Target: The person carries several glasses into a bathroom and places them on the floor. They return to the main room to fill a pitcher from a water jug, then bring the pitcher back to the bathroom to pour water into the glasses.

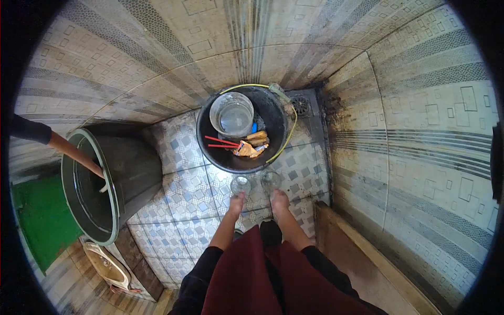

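Note:
My left hand (238, 202) is closed on a clear drinking glass (241, 184). A second clear glass (271, 179) is in my right hand (280, 200), whose fingers are at its near side. Both glasses are side by side, low over the patterned tile floor, just in front of a black bucket (206, 152). Inside the bucket stands a round, pale see-through container (231, 118). Red sticks (222, 143), an orange crumpled wrapper (251, 149), tan handle-like pieces (257, 137) and a small blue item (254, 127) lie beside it.
At left, another person's arm (79, 155) reaches into a large dark tub (139, 170). A floor drain (301, 106) is in the far corner. A wooden-edged panel (367, 252) is at my right. A green sheet (44, 215) and a basin-like fixture (107, 268) are at lower left.

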Action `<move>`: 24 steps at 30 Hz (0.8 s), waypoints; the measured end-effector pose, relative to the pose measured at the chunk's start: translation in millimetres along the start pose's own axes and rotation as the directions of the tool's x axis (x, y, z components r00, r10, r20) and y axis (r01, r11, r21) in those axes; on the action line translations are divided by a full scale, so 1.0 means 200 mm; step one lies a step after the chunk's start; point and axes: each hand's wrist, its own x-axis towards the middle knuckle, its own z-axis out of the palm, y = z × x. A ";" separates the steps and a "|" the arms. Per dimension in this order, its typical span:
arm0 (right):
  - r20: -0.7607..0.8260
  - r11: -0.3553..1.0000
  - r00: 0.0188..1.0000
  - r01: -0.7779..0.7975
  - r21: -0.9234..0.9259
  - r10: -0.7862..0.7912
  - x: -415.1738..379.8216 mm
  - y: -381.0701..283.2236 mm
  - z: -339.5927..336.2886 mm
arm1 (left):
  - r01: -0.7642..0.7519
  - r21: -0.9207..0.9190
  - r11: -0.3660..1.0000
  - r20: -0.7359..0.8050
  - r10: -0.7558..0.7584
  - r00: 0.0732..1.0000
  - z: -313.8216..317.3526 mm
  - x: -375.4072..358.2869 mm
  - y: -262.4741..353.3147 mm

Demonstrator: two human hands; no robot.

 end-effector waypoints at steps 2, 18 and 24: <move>-0.071 0.965 0.976 0.191 -0.180 -0.206 -0.21 -0.06 -0.18 | -0.141 0.001 0.990 -0.211 0.138 0.968 0.01 -0.09 -0.05; 0.325 0.698 0.881 0.008 0.716 -0.343 -1.95 -1.73 -1.57 | -0.807 -0.350 0.476 -0.616 0.532 0.581 -0.63 -2.62 0.67; 0.390 0.518 0.620 0.031 0.855 -0.681 -2.69 -2.30 -1.63 | -0.889 -0.457 -0.021 -0.678 0.655 0.333 -0.80 -3.50 0.70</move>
